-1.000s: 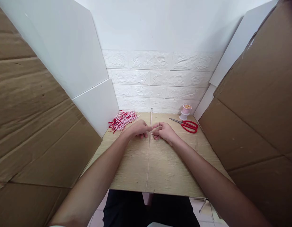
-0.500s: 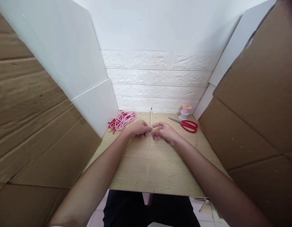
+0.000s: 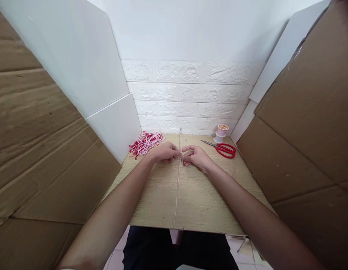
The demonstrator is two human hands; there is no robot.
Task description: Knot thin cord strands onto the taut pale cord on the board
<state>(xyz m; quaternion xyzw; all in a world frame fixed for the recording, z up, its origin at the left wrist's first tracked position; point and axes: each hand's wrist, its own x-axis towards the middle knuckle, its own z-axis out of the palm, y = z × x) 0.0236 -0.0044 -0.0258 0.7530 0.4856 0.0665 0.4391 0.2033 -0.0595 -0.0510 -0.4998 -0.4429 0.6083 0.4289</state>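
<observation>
A pale braided cord [image 3: 181, 140] runs from a small dark pin [image 3: 181, 129] at the back of the table toward me. Below the braid, thin strands [image 3: 177, 195] stretch straight down to the table's front edge. My left hand [image 3: 168, 152] is closed at the left side of the cord, thumb and finger pinched on a thin strand. On the other side, my right hand [image 3: 194, 156] pinches thin strands at the lower end of the braid. Both sets of fingertips almost meet there. The exact loop between them is too fine to make out.
A heap of red and pink-white cords [image 3: 147, 143] lies at the back left. Red-handled scissors [image 3: 225, 149] rest at the right, before a spool of pink thread [image 3: 222, 130] on a white spool [image 3: 219, 138]. Cardboard panels [image 3: 50, 150] flank the wooden table [image 3: 213, 202].
My right fingers have closed in on the strands beside the braid, and a short strand end below them has shifted slightly right. The left hand stays nearly in place.
</observation>
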